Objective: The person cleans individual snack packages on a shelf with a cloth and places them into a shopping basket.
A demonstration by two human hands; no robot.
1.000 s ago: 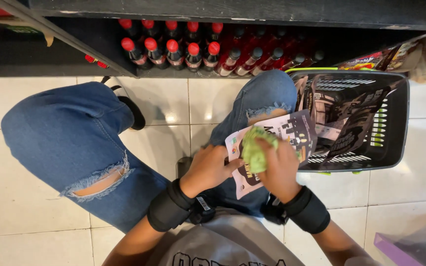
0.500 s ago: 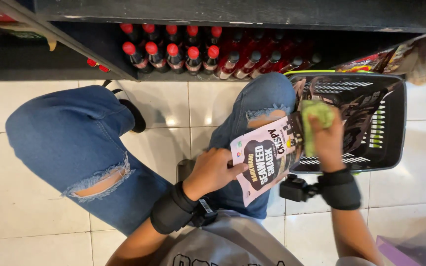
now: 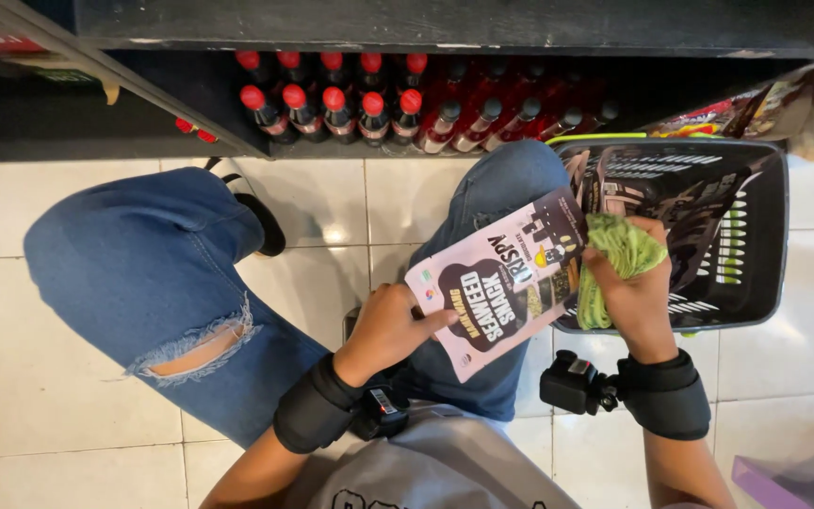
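Head view: right hand point(image 3: 628, 292), clamped on a green cloth point(image 3: 619, 254), has swung off the pink snack packet point(image 3: 501, 278) toward the black basket point(image 3: 765, 236), while left hand point(image 3: 388, 330) pinches the packet's lower edge over the knee, so wiping looks finished.

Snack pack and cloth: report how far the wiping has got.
Done: the left hand has one pink snack pack out of the basket, held over the knee. In hand: the right hand presses a green cloth to its upper edge. Left: more packs lie in the basket; whether they are wiped cannot be told.
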